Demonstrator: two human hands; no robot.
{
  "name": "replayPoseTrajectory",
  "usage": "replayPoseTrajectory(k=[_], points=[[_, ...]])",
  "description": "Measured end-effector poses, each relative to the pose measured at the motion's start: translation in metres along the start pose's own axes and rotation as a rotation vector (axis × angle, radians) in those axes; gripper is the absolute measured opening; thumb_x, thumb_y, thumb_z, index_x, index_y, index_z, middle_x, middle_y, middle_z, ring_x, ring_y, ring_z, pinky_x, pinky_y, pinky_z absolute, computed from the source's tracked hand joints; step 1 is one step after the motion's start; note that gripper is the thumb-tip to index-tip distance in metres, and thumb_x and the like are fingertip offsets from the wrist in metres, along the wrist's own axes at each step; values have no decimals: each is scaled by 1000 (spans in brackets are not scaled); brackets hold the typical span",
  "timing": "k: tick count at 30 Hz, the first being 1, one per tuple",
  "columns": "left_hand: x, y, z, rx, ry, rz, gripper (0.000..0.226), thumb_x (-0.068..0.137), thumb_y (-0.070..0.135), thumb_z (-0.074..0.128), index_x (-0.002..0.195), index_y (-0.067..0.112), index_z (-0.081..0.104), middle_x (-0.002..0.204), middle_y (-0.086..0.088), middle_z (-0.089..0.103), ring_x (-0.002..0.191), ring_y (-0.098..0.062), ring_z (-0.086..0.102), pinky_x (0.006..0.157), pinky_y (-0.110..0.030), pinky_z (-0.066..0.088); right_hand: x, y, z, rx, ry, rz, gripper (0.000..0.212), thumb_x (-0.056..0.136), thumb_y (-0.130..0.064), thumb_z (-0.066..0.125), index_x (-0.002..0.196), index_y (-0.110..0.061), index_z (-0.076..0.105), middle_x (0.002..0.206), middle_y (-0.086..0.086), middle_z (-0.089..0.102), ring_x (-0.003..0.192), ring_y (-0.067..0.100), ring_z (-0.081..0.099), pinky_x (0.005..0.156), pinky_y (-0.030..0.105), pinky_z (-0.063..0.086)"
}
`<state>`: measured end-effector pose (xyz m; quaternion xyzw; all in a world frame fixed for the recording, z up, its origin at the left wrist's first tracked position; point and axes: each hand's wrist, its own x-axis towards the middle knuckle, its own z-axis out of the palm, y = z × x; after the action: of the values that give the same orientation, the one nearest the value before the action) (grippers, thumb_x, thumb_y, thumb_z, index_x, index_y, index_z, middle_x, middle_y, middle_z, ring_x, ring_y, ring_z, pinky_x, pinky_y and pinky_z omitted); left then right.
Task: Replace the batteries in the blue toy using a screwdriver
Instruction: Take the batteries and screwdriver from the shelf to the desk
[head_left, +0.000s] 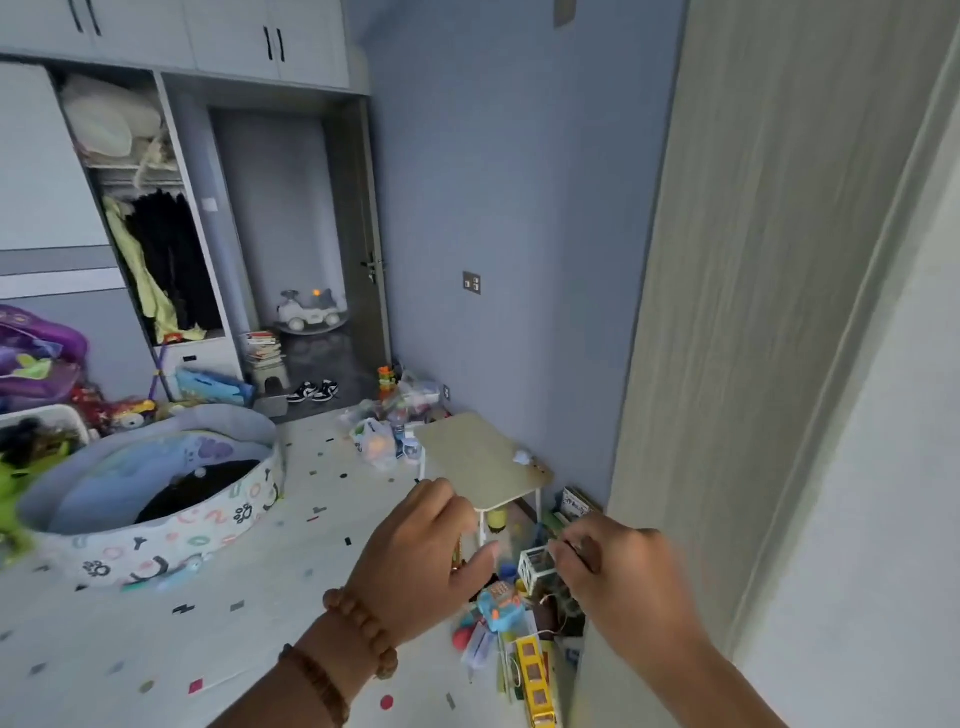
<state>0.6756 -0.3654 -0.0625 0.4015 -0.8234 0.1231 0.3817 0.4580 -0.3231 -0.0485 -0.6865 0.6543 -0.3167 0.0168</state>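
Blue toy (498, 605) lies untouched on the floor (260, 649), among other toys at the near right.
A light, stiff plastic shell is judged, best gripped by its sides. Left hand (421, 561) and right hand (618, 577) are curled and blurred; anything held cannot be told.

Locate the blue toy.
Head view, lower centre-right: the blue toy lies on the floor, between the left hand and right hand, near the yellow toy bus.
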Motion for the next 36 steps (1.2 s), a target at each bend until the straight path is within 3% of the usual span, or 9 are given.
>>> replayPoseTrajectory(k=[4, 9, 12, 15, 17, 20, 24, 28, 36], points=[[14, -67, 22, 42, -2, -51, 26, 84, 41, 66, 76, 16, 62, 76, 3, 53, 67, -9, 48, 64, -14, 41, 61, -20, 54, 3, -19, -40, 20, 88, -44, 65, 77, -27, 68, 47, -14, 51, 46, 7, 50, 48, 24, 47], [47, -163, 53, 86, -24, -102, 31, 87, 46, 64, 78, 16, 64, 79, 3, 56, 72, -12, 52, 67, -15, 44, 154, -41, 121, 45, -87, -67, 19, 90, -46, 58, 86, -30, 68, 56, -11, 68, 52, 6, 61, 53, 27, 54], [70, -217, 67, 131, -55, -125, 32, 87, 48, 63, 80, 18, 65, 80, 4, 57, 73, -11, 52, 65, -15, 45, 210, -59, 157, 77, -104, -98, 21, 89, -48, 58, 87, -30, 69, 52, -12, 65, 46, 2, 56, 51, 24, 54], [88, -270, 74, 160, -25, -153, 32, 87, 49, 63, 82, 18, 65, 82, 4, 57, 74, -9, 50, 69, -10, 37, 261, -75, 192, 73, -139, -89, 29, 87, -54, 49, 87, -32, 68, 58, -12, 67, 53, 2, 61, 55, 28, 58], [95, -303, 78, 163, -38, -181, 33, 88, 50, 62, 83, 18, 66, 83, 4, 56, 73, -9, 50, 67, -10, 39, 287, -90, 211, 99, -163, -77, 21, 88, -51, 55, 84, -33, 67, 53, -15, 64, 52, 0, 59, 56, 27, 57], [109, -357, 89, 164, -50, -170, 33, 87, 48, 63, 84, 16, 67, 82, 3, 57, 70, -9, 50, 66, -9, 39, 330, -110, 243, 110, -196, -85, 14, 90, -45, 61, 81, -35, 65, 43, -18, 57, 49, -3, 55, 58, 19, 49], [130, -437, 111, 169, -42, -158, 32, 86, 48, 64, 83, 16, 67, 81, 2, 58, 70, -8, 48, 67, -9, 35, 390, -133, 300, 114, -209, -66, 18, 90, -46, 59, 88, -31, 69, 58, -13, 70, 56, 2, 63, 63, 25, 55], [161, -520, 135, 135, -52, -123, 32, 84, 48, 65, 81, 16, 67, 79, 2, 57, 68, -8, 48, 64, -10, 35, 454, -156, 353, 140, -189, -3, 16, 90, -45, 59, 88, -32, 69, 62, -9, 71, 55, 9, 67, 60, 32, 59], [232, -656, 193, 27, -85, -26, 33, 86, 47, 62, 80, 15, 65, 80, 0, 57, 71, -13, 53, 66, -13, 40, 565, -178, 431, 131, -151, 148, 16, 89, -46, 58, 87, -33, 68, 62, -8, 70, 51, 11, 66, 55, 30, 57]])
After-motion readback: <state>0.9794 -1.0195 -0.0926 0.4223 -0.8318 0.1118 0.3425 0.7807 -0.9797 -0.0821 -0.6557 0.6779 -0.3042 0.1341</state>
